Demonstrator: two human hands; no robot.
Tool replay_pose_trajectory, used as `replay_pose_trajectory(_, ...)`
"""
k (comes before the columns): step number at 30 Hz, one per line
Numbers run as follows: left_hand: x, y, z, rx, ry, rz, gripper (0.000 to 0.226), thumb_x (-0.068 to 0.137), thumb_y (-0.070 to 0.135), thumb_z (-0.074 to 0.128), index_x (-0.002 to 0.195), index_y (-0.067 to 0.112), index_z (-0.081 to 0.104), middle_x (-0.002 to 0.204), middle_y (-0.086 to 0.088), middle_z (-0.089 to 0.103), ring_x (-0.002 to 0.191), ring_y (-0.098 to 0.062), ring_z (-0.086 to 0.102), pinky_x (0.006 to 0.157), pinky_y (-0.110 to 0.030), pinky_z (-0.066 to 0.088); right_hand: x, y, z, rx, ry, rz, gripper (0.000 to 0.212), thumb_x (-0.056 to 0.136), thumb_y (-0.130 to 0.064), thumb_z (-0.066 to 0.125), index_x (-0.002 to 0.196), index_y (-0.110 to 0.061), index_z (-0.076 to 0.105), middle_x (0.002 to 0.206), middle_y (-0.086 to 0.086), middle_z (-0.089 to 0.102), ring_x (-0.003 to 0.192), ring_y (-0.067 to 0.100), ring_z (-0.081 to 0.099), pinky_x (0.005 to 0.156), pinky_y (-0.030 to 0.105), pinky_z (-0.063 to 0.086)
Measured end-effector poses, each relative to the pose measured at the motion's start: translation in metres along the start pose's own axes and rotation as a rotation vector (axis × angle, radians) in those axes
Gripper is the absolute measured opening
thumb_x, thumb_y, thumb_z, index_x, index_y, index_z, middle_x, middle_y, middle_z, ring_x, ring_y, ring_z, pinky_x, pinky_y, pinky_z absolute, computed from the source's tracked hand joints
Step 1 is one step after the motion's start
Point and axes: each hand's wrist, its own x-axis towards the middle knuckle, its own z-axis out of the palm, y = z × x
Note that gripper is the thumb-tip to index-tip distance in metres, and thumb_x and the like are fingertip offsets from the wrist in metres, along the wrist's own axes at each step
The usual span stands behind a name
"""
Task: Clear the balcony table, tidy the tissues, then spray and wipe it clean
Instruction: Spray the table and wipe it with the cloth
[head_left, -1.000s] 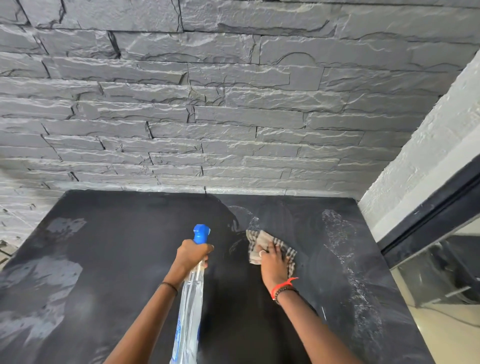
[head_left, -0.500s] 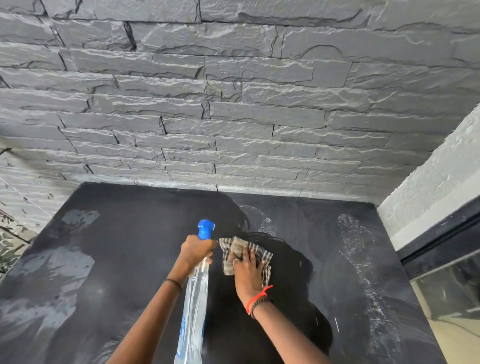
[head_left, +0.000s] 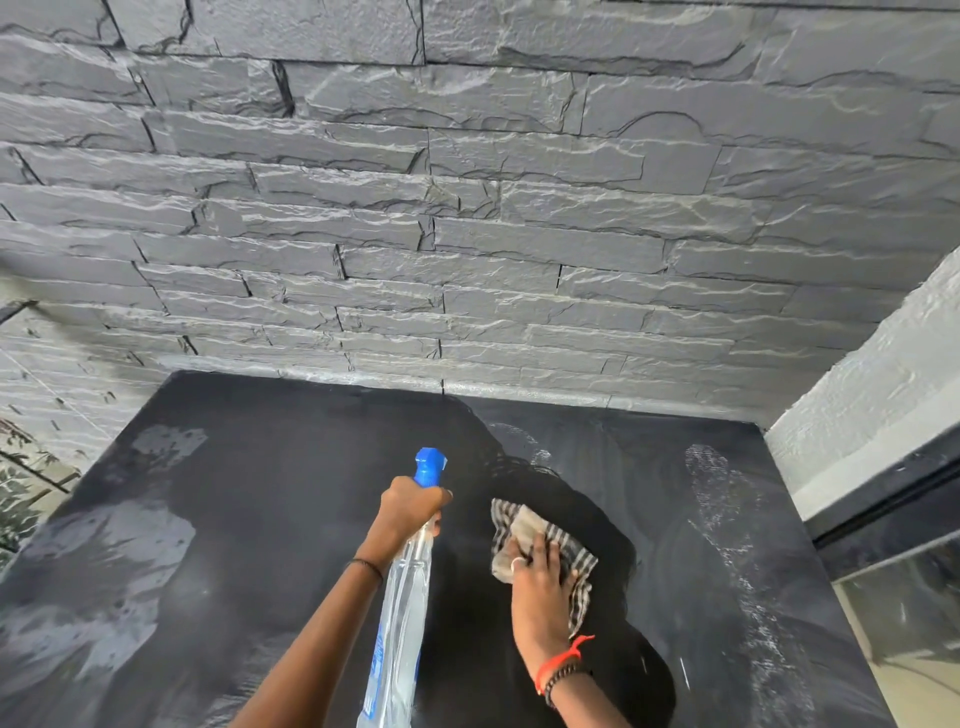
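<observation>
The checked cloth (head_left: 522, 522) is soft and limp. It is crumpled into a loose pad and will likely bunch or slide unless it is pinned flat, so pressing down over its middle with a spread palm suits it better than a pinch at a corner. It lies on the dark table (head_left: 270, 499), right of centre. The right hand (head_left: 535, 587) rests on the cloth's near half with fingers straight and spread, pressing rather than gripping; the far edge sticks out beyond the fingertips.

The spray bottle (head_left: 402, 613) is clear plastic, light and probably slick when wet. Its neck is the natural hold, and the left hand (head_left: 410, 512) is curled round it there, just below the blue nozzle (head_left: 430, 465) and just beside the cloth.
</observation>
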Motion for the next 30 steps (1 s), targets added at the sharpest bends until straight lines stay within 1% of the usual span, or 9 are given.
replay_pose_trajectory(2,0.002,0.006,0.008,0.039,-0.006,0.009,0.014,0.073,0.010,0.062,0.070,0.003,0.050,0.047,-0.004,0.050,0.038,-0.019,0.048,0.046,-0.025,0.041,0.002,0.001,0.005,0.018,0.002,-0.101,0.051,0.094,-0.002,0.032,0.139,-0.022,0.046,0.155,0.015,0.023,0.144,0.035,0.017,0.111,0.059,0.022)
replay_pose_trajectory(4,0.003,0.015,0.017,0.067,-0.020,0.020,0.012,0.074,0.009,0.060,0.070,0.003,0.051,0.049,-0.005,0.050,0.037,-0.018,0.048,0.045,-0.024,0.042,0.015,0.010,-0.001,0.025,-0.042,-0.108,0.053,0.098,-0.004,0.029,0.146,-0.024,0.031,0.158,0.011,0.010,0.146,0.030,0.004,0.115,0.054,0.012)
replay_pose_trajectory(9,0.007,0.038,0.038,0.130,-0.055,0.050,0.013,0.075,0.008,0.059,0.065,0.004,0.051,0.048,-0.003,0.051,0.034,-0.015,0.049,0.046,-0.022,0.045,0.054,0.022,-0.021,0.049,-0.030,0.000,0.051,0.099,-0.008,0.026,0.145,-0.028,0.033,0.158,0.008,0.011,0.146,0.029,0.007,0.114,0.051,0.016)
replay_pose_trajectory(12,0.010,0.050,0.048,0.155,-0.073,0.060,0.009,0.076,0.007,0.057,0.071,0.003,0.052,0.050,-0.004,0.051,0.031,-0.011,0.048,0.040,-0.018,0.043,0.068,0.026,-0.028,0.078,-0.031,0.067,0.049,0.099,-0.009,0.027,0.143,-0.030,0.036,0.158,0.008,0.011,0.145,0.030,0.008,0.115,0.052,0.016)
replay_pose_trajectory(15,0.013,0.059,0.059,0.180,-0.092,0.062,0.012,0.078,0.007,0.058,0.068,0.004,0.051,0.051,-0.004,0.051,0.028,-0.009,0.047,0.036,-0.016,0.042,0.070,0.025,-0.028,0.092,-0.037,0.085,0.049,0.099,-0.008,0.027,0.143,-0.029,0.036,0.159,0.008,0.010,0.145,0.030,0.008,0.115,0.053,0.015)
replay_pose_trajectory(19,0.014,0.065,0.069,0.220,-0.106,0.072,0.019,0.079,0.010,0.059,0.062,0.008,0.051,0.048,-0.001,0.052,0.028,-0.007,0.048,0.039,-0.012,0.042,0.070,0.026,-0.028,0.093,-0.044,0.085,0.047,0.100,-0.007,0.029,0.141,-0.026,0.040,0.158,0.009,0.010,0.145,0.031,0.007,0.115,0.055,0.014)
replay_pose_trajectory(22,0.016,0.069,0.071,0.219,-0.089,0.096,0.021,0.077,0.012,0.060,0.059,0.008,0.052,0.040,0.003,0.051,0.033,-0.009,0.051,0.044,-0.013,0.043,0.071,0.025,-0.028,0.106,-0.051,0.086,0.046,0.100,-0.007,0.030,0.141,-0.025,0.040,0.159,0.009,0.010,0.146,0.032,0.006,0.114,0.058,0.014)
replay_pose_trajectory(26,0.018,0.073,0.070,0.194,-0.089,0.120,0.021,0.077,0.013,0.062,0.059,0.009,0.052,0.047,0.000,0.052,0.037,-0.012,0.052,0.053,-0.021,0.046,0.070,0.024,-0.027,0.110,-0.058,0.088,0.045,0.100,-0.005,0.031,0.140,-0.022,0.042,0.159,0.010,0.009,0.146,0.033,0.005,0.113,0.062,0.014)
replay_pose_trajectory(30,0.024,0.075,0.062,0.208,-0.087,0.152,0.020,0.078,0.016,0.062,0.062,0.009,0.053,0.053,-0.001,0.054,0.044,-0.013,0.054,0.051,-0.019,0.046,0.061,0.013,-0.020,0.128,-0.040,0.095,0.050,0.099,-0.003,0.030,0.144,-0.025,0.036,0.159,0.010,0.007,0.145,0.033,0.005,0.113,0.062,0.014)
